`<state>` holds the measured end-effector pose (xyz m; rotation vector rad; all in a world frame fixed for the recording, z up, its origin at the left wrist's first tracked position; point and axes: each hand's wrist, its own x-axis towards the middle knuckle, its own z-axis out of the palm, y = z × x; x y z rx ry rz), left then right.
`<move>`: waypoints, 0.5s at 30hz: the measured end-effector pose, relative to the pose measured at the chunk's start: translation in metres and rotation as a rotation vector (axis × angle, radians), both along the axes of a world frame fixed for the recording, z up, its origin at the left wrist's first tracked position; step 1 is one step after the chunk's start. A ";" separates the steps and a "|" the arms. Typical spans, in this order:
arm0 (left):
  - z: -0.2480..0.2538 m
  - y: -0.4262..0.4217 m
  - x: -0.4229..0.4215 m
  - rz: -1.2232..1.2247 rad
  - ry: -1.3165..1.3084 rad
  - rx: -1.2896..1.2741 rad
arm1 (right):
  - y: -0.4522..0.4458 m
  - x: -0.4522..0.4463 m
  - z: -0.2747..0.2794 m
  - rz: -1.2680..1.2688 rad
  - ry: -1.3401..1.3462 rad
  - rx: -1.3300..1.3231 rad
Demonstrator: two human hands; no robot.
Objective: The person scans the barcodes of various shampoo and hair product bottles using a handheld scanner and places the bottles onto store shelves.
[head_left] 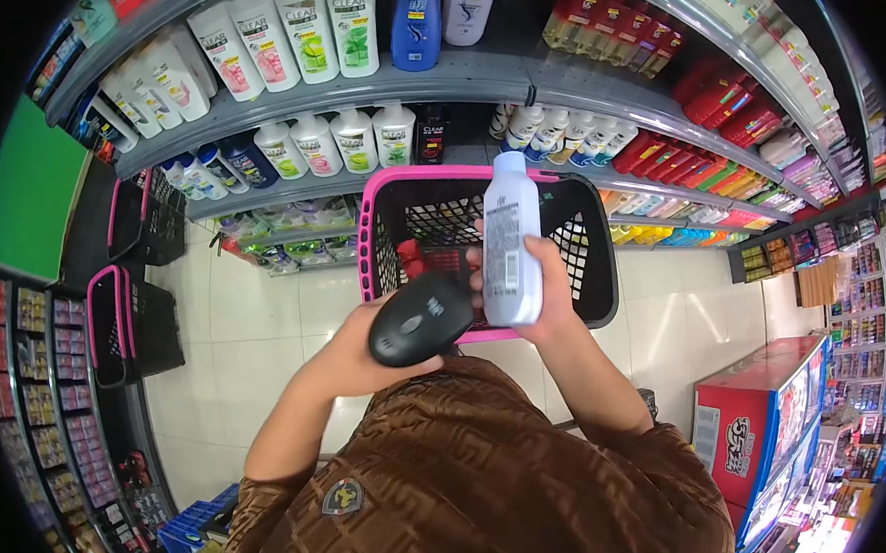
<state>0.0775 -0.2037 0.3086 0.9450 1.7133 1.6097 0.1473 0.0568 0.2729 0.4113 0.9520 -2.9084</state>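
Note:
In my left hand (349, 347) is a black handheld barcode scanner (423, 321), its rounded back facing up. My right hand (553, 287) grips a pale lavender shampoo bottle (510, 245), held upright with its cap away from me. The bottle's printed back label and barcode face up. Scanner and bottle are close side by side. Below them stands a black shopping basket with a pink rim (368, 223). A red item (411, 258) shows inside the basket; the rest of its contents is partly hidden by my hands and the bottle.
Shelves (453, 89) ahead carry white shampoo bottles (351, 26), a blue bottle (416, 20) and red packs (660, 158). More black baskets with pink rims (126, 310) stand at left. At right is a red and blue box (745, 433). Pale floor tiles (248, 366) lie below.

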 end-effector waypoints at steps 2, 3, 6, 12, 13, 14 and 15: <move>0.008 -0.018 0.000 -0.024 -0.043 0.018 | -0.004 0.010 -0.002 0.091 0.058 -0.026; 0.006 -0.026 0.000 -0.047 0.061 0.023 | -0.008 0.012 -0.003 0.106 0.046 -0.027; 0.008 -0.041 0.008 -0.051 0.116 -0.025 | -0.024 0.014 -0.004 0.192 0.031 0.019; 0.000 -0.055 0.009 0.009 0.154 -0.079 | -0.058 0.010 0.002 0.351 -0.007 0.084; -0.001 -0.058 0.008 0.022 0.156 -0.088 | -0.064 0.010 0.003 0.364 0.001 0.096; -0.001 -0.061 0.008 0.034 0.157 -0.096 | -0.071 0.011 0.003 0.352 -0.013 0.092; -0.002 -0.065 0.008 0.028 0.155 -0.092 | -0.075 0.012 0.004 0.346 -0.017 0.095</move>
